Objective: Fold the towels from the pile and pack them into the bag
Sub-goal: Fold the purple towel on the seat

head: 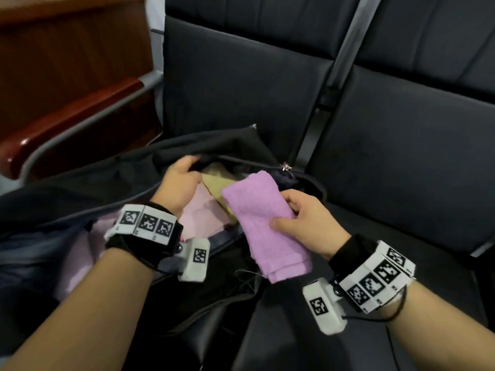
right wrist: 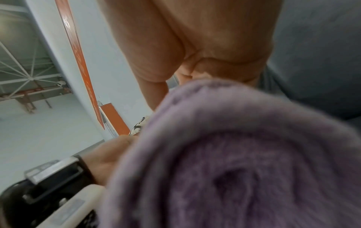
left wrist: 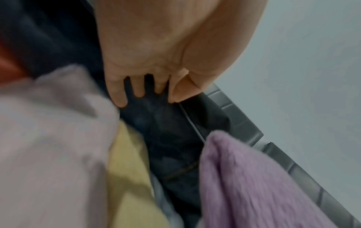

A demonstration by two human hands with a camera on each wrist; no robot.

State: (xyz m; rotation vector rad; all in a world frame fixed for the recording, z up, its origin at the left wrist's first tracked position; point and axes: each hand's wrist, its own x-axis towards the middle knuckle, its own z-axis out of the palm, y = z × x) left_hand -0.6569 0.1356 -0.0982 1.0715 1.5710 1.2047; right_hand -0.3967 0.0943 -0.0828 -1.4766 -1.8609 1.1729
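Observation:
A dark bag (head: pixel 112 183) lies open on a black seat in the head view. My left hand (head: pixel 182 178) grips the bag's upper edge and holds the mouth open; the left wrist view shows its fingers (left wrist: pixel 140 91) curled over the dark fabric (left wrist: pixel 166 131). My right hand (head: pixel 302 218) grips a folded purple towel (head: pixel 257 223) with its front end over the bag's opening. Inside the bag lie a tan towel (head: pixel 214 186) and a pale pink towel (head: pixel 201 212). The purple towel (right wrist: pixel 234 154) fills the right wrist view, below my right hand (right wrist: pixel 195 54).
Black padded seats (head: pixel 401 156) stretch to the right, with a metal bar (head: pixel 332 76) between two of them. A wooden armrest (head: pixel 67 124) runs along the left. Pale pink cloth (head: pixel 77 263) shows under my left forearm. A zip pull (head: pixel 285 166) hangs at the bag's far edge.

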